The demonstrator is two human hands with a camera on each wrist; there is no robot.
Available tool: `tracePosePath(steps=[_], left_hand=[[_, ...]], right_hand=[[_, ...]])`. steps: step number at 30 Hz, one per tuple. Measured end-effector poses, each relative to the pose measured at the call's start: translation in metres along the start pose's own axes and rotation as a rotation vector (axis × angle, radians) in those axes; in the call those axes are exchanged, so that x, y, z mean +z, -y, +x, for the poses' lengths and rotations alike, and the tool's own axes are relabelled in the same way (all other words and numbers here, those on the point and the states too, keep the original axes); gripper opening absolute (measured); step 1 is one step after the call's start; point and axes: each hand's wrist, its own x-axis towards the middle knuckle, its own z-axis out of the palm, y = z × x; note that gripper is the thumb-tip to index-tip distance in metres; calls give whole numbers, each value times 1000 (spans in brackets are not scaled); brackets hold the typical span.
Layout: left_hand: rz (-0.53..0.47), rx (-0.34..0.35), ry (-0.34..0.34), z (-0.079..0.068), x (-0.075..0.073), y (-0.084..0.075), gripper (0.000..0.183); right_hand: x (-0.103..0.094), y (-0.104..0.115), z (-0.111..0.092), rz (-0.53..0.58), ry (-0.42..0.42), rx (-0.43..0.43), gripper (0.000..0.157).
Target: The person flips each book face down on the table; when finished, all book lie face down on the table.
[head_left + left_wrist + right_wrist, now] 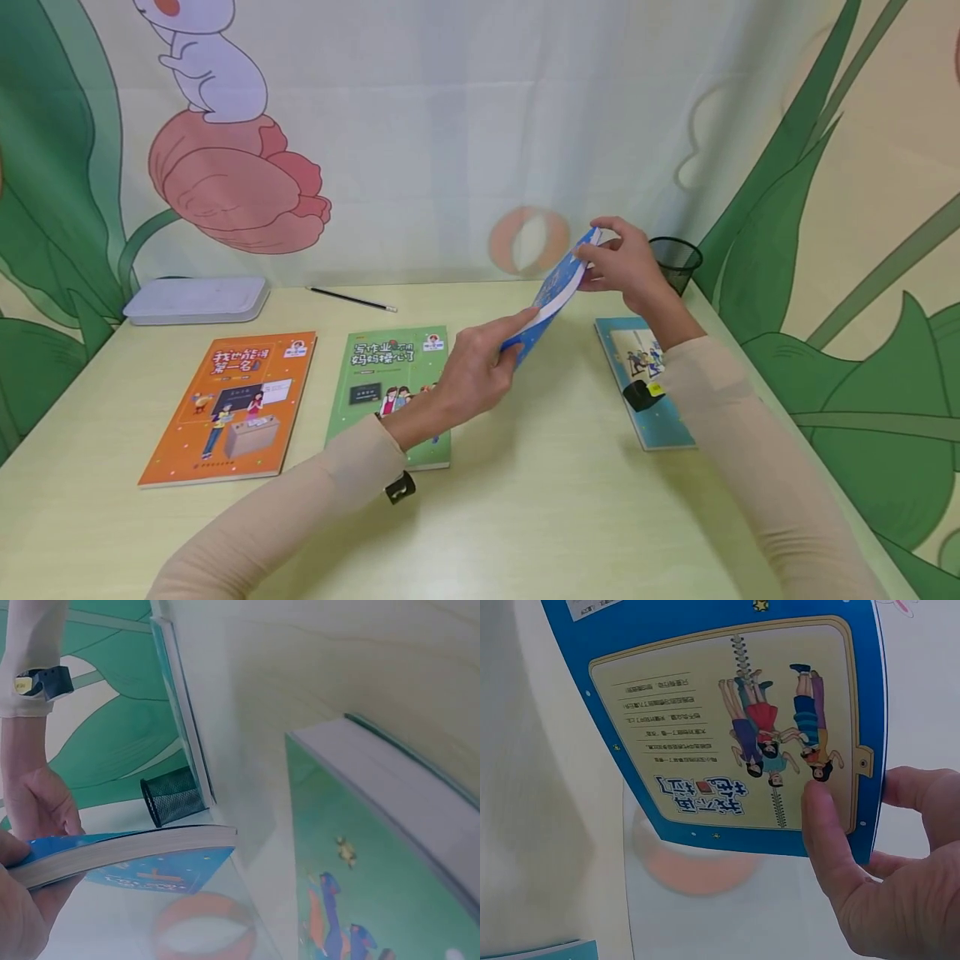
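Note:
A blue book [557,287] is held tilted above the table between both hands. My left hand [476,367] pinches its lower near edge, thumb on one face and fingers on the other. At the upper far end my right hand [618,258] grips the book by its edge. The right wrist view shows its back cover [727,735], with drawn children and lines of text. Its page edges [135,851] face the left wrist camera. Beneath my left forearm a green book [390,392] lies flat. Under the right forearm lies a teal book [648,400], partly hidden.
On the left lies an orange book [228,408]. Behind it are a pale pencil case [197,300] and a black pencil [352,299]. A black mesh pen holder [677,262] stands at the back right corner. A printed curtain [420,142] hangs along the table's rear edge.

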Motion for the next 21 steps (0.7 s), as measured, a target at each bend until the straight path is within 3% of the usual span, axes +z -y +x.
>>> tracePosePath(steps=[13,21], left_hand=[[-48,41,-223,4,-3,9,45],[-122,-28,-261,8,-8,6,44]], right_hand=[[2,-4,-2,106,-12,-67,70],[8,-25,0,234,42,-36,76]])
